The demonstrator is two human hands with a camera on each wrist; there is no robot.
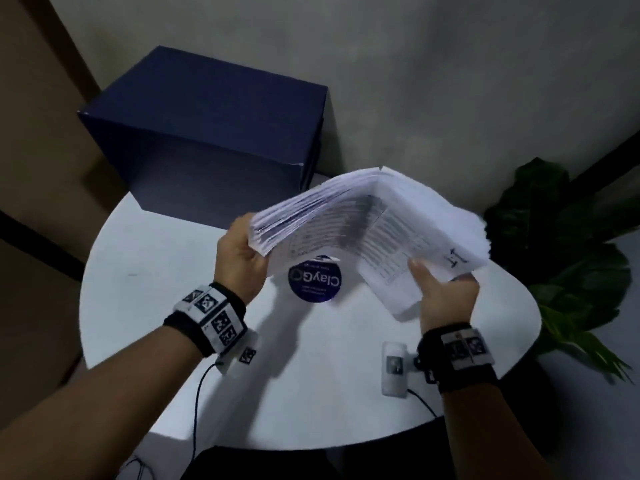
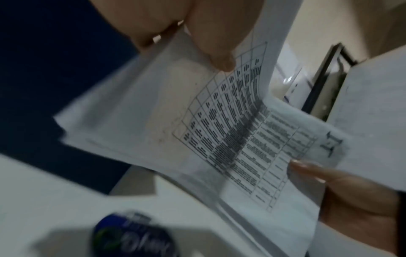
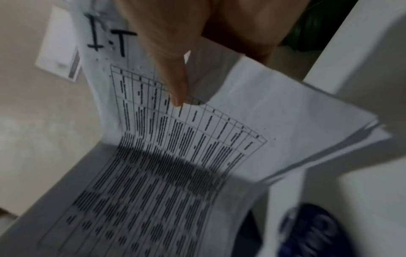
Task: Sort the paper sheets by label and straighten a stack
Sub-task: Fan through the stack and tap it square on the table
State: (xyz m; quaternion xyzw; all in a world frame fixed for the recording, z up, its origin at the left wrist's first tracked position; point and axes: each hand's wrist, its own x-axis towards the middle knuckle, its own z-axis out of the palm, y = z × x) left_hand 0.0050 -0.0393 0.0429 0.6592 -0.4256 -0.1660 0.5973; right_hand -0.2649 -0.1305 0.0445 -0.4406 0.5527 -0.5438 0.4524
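A thick stack of white paper sheets (image 1: 363,233) is held bent in the air above the round white table (image 1: 156,289). Its facing sheet carries a printed table (image 2: 230,130) and the handwritten label "I.T" (image 3: 107,40) at one corner. My left hand (image 1: 242,258) grips the stack's left end, thumb (image 2: 215,47) on the printed side. My right hand (image 1: 443,296) grips the right end beside the label, thumb (image 3: 173,78) pressing the sheet. The sheet edges are fanned and uneven at both ends.
A dark blue box (image 1: 214,133) stands at the table's back edge. A round blue "ClayGo" sticker (image 1: 315,280) lies on the table under the stack. A green potted plant (image 1: 561,251) stands to the right, beyond the table's rim.
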